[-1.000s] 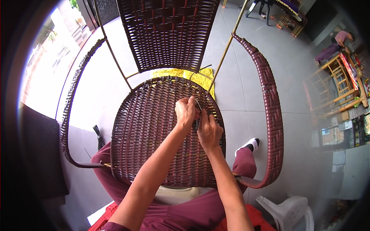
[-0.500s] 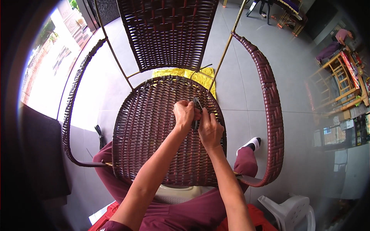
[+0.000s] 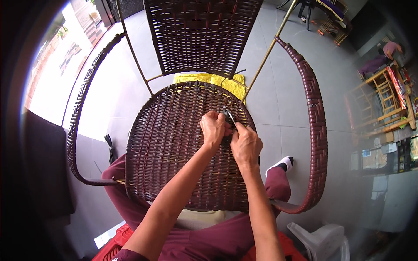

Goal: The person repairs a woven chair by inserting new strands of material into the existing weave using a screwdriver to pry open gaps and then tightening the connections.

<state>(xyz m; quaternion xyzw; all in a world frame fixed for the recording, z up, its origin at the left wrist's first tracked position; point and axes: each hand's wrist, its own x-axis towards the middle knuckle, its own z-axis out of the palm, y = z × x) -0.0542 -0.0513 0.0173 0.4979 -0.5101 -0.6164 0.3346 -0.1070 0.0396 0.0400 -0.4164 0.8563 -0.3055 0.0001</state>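
Observation:
A dark brown woven chair seat (image 3: 183,126) lies in front of me, joined by metal rods to its woven backrest (image 3: 196,39). Over the seat's right half, my left hand (image 3: 213,128) is closed in a pinch on a dark strip (image 3: 225,114). Right beside it, my right hand (image 3: 246,146) grips a thin, silvery tool (image 3: 231,116) whose tip meets the strip. The tool's exact kind is hard to make out, as the fingers cover most of it. Below the left fingertips, part of the weave is hidden.
Wrapped armrests curve on the left (image 3: 77,117) and right (image 3: 315,117). Yellow cloth (image 3: 230,87) lies behind the seat. A black cord bundle (image 3: 109,147) is on the floor at left, a white plastic stool (image 3: 322,239) at lower right. Another person (image 3: 385,54) bends over wooden frames at far right.
The chair's backrest and right armrest sit slightly farther right in view. Both hands stay together at the strip; the right hand has turned and drawn back a little, showing more of the tool.

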